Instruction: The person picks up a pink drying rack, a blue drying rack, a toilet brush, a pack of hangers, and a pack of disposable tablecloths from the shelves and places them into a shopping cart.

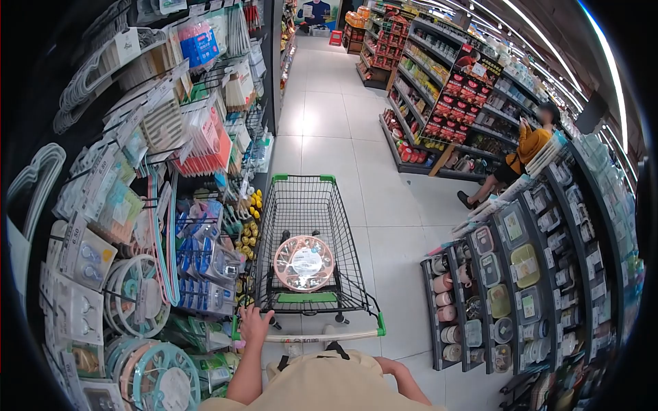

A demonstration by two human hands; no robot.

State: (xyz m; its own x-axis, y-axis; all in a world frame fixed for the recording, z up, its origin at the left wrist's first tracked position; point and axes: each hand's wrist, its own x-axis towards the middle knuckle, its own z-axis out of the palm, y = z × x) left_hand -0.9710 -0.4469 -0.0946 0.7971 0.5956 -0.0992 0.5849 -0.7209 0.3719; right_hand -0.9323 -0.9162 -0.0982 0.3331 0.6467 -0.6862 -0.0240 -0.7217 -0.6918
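Note:
My left hand (pixel 253 325) is at the left end of the shopping cart's handle, its fingers spread and nothing held in them. Part of my right arm (pixel 403 381) shows beside my body; the hand itself is hidden. The black wire shopping cart (pixel 349 257) with green corner trim stands in front of me. Inside it lies a round pink plastic item (pixel 303 263) with a white label in its middle, resembling a packaged drying hanger. The cart's pale handle bar (pixel 308 338) runs across just ahead of my waist.
Close on the left, a rack holds hangers (pixel 103 68), packaged goods and round drying hangers (pixel 159 373). Shelves of food containers (pixel 524 266) stand on the right. Beyond them, a person in a mustard top (pixel 531 144) sits near more shelves. The tiled aisle (pixel 322 116) runs ahead.

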